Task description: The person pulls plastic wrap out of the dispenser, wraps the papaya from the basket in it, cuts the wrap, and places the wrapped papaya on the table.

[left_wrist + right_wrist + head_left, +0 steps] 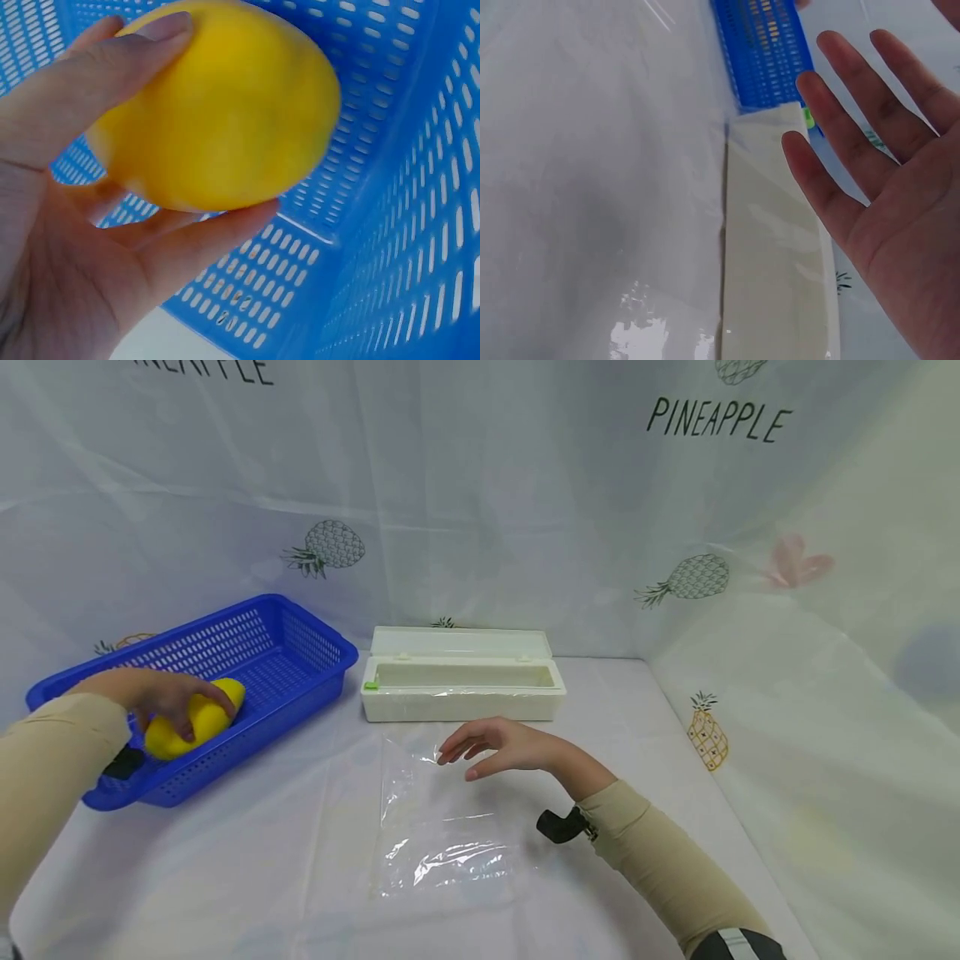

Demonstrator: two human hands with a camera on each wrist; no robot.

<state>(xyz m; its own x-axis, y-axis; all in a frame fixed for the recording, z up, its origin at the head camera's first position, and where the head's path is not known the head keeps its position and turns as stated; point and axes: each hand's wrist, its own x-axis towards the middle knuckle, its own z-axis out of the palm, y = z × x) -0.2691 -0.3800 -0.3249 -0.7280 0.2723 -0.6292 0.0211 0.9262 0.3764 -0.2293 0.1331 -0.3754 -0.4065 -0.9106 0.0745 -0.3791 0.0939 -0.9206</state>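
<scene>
In the head view my left hand (176,697) reaches into the blue basket (300,697) and grips a smooth yellow fruit (208,718). Seen from the left wrist, thumb and fingers curl round the fruit (232,112); its exact kind is unclear, and part of it lies behind the hand. My right hand (506,747) hovers with loosely spread fingers, holding nothing, over a sheet of clear plastic film (450,860). Behind that hand stands a white cling film box (465,708) with its lid raised. The film runs from its front across the table.
A small green slider (371,686) sits at the box's left end. The basket stands left of the box, slanting toward the near left. White cloth (487,568) with pineapple prints hangs behind and to the right. A white cover (285,860) lies over the table.
</scene>
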